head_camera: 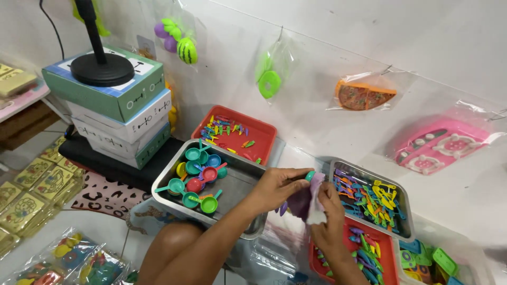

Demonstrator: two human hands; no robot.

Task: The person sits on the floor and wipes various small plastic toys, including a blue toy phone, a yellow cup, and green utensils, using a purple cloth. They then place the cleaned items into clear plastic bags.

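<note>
A: Left hand [275, 186]?
B: Fingers pinch a small teal toy piece [310, 175] at the top of a clear plastic bag [308, 203] with purple pieces inside.
A: Right hand [328, 211]?
B: Fingers closed on the bag's right side, holding it up between the trays.
A: Around them?
B: Steel tray [237, 182] of teal, red and blue toy pans [198, 177] just left of the hands. Second steel tray [404, 198] of mixed-colour toy utensils just right. Red tray [261, 138] behind, another red tray [388, 253] under the right wrist.
A: Background?
B: Stacked boxes [124, 113] far left, bagged toys hung on the wall.
</note>
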